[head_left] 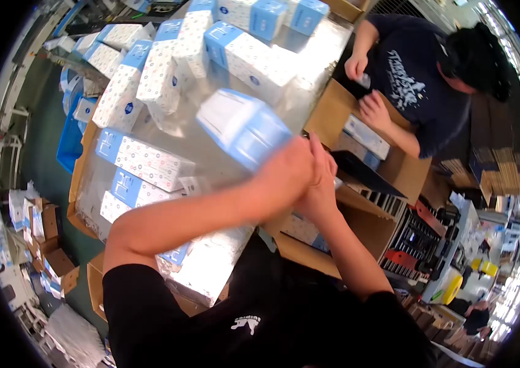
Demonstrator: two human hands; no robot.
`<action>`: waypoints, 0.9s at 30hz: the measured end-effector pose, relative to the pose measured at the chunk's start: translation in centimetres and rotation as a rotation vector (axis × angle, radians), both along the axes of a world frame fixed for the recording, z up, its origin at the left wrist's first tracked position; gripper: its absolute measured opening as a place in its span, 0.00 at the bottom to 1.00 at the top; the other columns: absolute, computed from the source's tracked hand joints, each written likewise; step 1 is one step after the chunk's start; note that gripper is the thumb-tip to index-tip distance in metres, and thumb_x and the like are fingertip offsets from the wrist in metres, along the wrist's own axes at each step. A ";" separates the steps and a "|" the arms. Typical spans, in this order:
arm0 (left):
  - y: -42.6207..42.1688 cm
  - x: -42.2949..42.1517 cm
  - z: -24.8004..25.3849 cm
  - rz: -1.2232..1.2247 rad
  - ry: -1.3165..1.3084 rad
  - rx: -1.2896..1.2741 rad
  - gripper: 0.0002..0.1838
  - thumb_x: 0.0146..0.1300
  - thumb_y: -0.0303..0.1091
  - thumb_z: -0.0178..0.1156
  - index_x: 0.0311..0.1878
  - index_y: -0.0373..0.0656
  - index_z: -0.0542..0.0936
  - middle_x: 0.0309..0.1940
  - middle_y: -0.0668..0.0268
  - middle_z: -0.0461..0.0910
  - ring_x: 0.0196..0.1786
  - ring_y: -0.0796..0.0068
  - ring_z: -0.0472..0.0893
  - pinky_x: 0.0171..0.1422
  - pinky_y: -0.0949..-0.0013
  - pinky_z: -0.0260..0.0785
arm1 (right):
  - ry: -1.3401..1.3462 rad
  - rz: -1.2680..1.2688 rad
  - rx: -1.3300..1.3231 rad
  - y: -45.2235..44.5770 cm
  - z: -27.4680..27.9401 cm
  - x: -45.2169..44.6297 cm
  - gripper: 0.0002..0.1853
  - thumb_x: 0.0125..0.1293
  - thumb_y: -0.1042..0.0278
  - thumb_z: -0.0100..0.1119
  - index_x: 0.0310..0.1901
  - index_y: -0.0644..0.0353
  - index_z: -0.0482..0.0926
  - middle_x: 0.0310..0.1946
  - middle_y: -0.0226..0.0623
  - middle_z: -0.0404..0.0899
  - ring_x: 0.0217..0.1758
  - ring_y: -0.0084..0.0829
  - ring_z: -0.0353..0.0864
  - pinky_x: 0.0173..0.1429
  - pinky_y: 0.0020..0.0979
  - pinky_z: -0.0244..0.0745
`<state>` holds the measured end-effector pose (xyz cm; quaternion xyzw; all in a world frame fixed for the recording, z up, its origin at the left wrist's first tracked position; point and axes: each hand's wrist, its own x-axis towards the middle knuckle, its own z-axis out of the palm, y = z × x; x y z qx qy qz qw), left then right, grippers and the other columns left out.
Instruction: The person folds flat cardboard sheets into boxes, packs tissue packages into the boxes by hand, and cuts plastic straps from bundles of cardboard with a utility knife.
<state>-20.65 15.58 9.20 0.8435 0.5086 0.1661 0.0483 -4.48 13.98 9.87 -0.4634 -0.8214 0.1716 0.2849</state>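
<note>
A blue and white box (244,129), blurred by motion, is tilted above the metal table (211,276). My left hand (287,172) is closed at the box's lower right end, and its fingers are partly smeared. Close against it, my right hand (321,178) has its fingers bent together; what they hold is hidden. Just right of my hands is a dark flat panel (364,175). Below them, an open cardboard carton (364,227) has patterned boxes inside.
Several patterned white and blue boxes (149,162) lie on the table's left and far parts. At the upper right a co-worker (404,67) has both hands above another open carton (410,175). A blue bin (71,147) stands beyond the table's left edge.
</note>
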 end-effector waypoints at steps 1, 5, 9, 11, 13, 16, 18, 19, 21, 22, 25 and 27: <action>-2.8 2.7 4.7 -0.061 0.215 0.130 0.16 0.59 0.34 0.59 0.48 0.36 0.83 0.41 0.60 0.82 0.54 0.62 0.78 0.65 0.58 0.67 | 0.234 0.026 -0.085 -0.1 0.2 0.8 0.49 0.52 0.65 0.76 0.75 0.60 0.61 0.59 0.49 0.77 0.65 0.48 0.73 0.69 0.45 0.63; -7.9 5.7 8.7 -0.361 0.234 0.657 0.15 0.62 0.38 0.55 0.44 0.39 0.83 0.39 0.65 0.81 0.52 0.68 0.80 0.61 0.66 0.68 | 0.217 0.183 -0.094 -2.3 3.5 8.4 0.34 0.47 0.67 0.74 0.60 0.63 0.79 0.52 0.46 0.82 0.57 0.47 0.79 0.62 0.42 0.69; -13.1 7.8 2.3 -0.727 -0.419 0.052 0.15 0.64 0.41 0.61 0.48 0.42 0.83 0.43 0.62 0.83 0.51 0.65 0.83 0.59 0.65 0.71 | 0.111 -0.045 -0.107 -5.4 -4.3 18.6 0.32 0.45 0.71 0.76 0.56 0.61 0.78 0.54 0.45 0.81 0.58 0.50 0.78 0.68 0.48 0.68; -15.3 10.1 -4.8 -0.269 -0.461 -0.474 0.22 0.67 0.49 0.61 0.54 0.40 0.83 0.48 0.60 0.84 0.57 0.58 0.82 0.63 0.57 0.70 | -0.143 -0.349 -0.090 -6.8 -15.0 24.9 0.39 0.47 0.69 0.76 0.63 0.62 0.71 0.64 0.48 0.75 0.67 0.51 0.72 0.73 0.51 0.63; -18.0 10.4 -7.1 -0.251 -0.317 -0.666 0.25 0.67 0.52 0.62 0.56 0.41 0.82 0.52 0.59 0.83 0.59 0.56 0.80 0.65 0.54 0.69 | -0.453 -0.452 -0.477 -5.8 -26.5 30.1 0.43 0.50 0.66 0.75 0.68 0.65 0.67 0.68 0.52 0.70 0.72 0.54 0.67 0.76 0.50 0.60; -20.9 11.0 -8.8 -0.160 -0.324 -0.734 0.26 0.63 0.51 0.67 0.57 0.42 0.81 0.57 0.56 0.81 0.62 0.53 0.78 0.69 0.52 0.68 | -0.786 -0.381 -0.450 -1.8 -34.3 26.0 0.37 0.52 0.73 0.69 0.66 0.65 0.67 0.67 0.56 0.68 0.73 0.57 0.66 0.73 0.47 0.67; -21.2 9.9 -7.0 0.033 -0.511 -0.590 0.23 0.61 0.44 0.70 0.55 0.42 0.81 0.57 0.56 0.80 0.62 0.53 0.78 0.70 0.53 0.68 | -0.797 -0.343 -0.576 -1.7 -34.9 24.9 0.37 0.52 0.74 0.68 0.66 0.65 0.67 0.69 0.56 0.67 0.74 0.57 0.65 0.75 0.47 0.66; -22.2 9.2 -5.9 0.172 -0.570 -0.524 0.22 0.58 0.38 0.71 0.55 0.42 0.81 0.57 0.57 0.80 0.61 0.53 0.78 0.68 0.53 0.70 | -0.648 -0.378 -0.611 -1.6 -34.7 24.8 0.38 0.52 0.75 0.67 0.68 0.64 0.66 0.71 0.56 0.65 0.76 0.57 0.62 0.76 0.47 0.63; -26.8 7.5 -4.9 0.449 -0.522 -0.464 0.21 0.56 0.34 0.71 0.54 0.43 0.82 0.57 0.57 0.81 0.61 0.53 0.79 0.66 0.53 0.71 | -0.470 -0.327 -0.646 -2.0 -33.7 20.0 0.40 0.52 0.75 0.66 0.70 0.63 0.64 0.73 0.56 0.62 0.77 0.57 0.60 0.78 0.47 0.61; -29.5 6.2 -5.2 0.562 -0.503 -0.464 0.21 0.55 0.31 0.70 0.54 0.43 0.82 0.57 0.58 0.81 0.60 0.53 0.79 0.65 0.54 0.72 | -0.482 -0.193 -0.512 -3.9 -31.6 18.5 0.43 0.53 0.76 0.64 0.74 0.64 0.60 0.75 0.58 0.59 0.80 0.57 0.55 0.81 0.44 0.57; -40.2 1.8 -8.1 1.173 -0.542 -0.219 0.19 0.57 0.22 0.65 0.54 0.40 0.81 0.54 0.56 0.81 0.58 0.52 0.79 0.64 0.56 0.72 | -0.686 0.077 -0.508 -3.5 -33.8 15.8 0.49 0.55 0.75 0.61 0.80 0.62 0.52 0.80 0.59 0.52 0.85 0.54 0.45 0.85 0.40 0.49; -44.7 -1.8 -7.5 1.324 -0.280 -0.259 0.18 0.59 0.22 0.63 0.55 0.38 0.80 0.56 0.52 0.79 0.58 0.49 0.78 0.63 0.54 0.72 | -1.015 0.403 -0.467 0.4 -36.0 13.9 0.49 0.56 0.69 0.64 0.80 0.60 0.54 0.80 0.59 0.52 0.85 0.51 0.49 0.84 0.40 0.53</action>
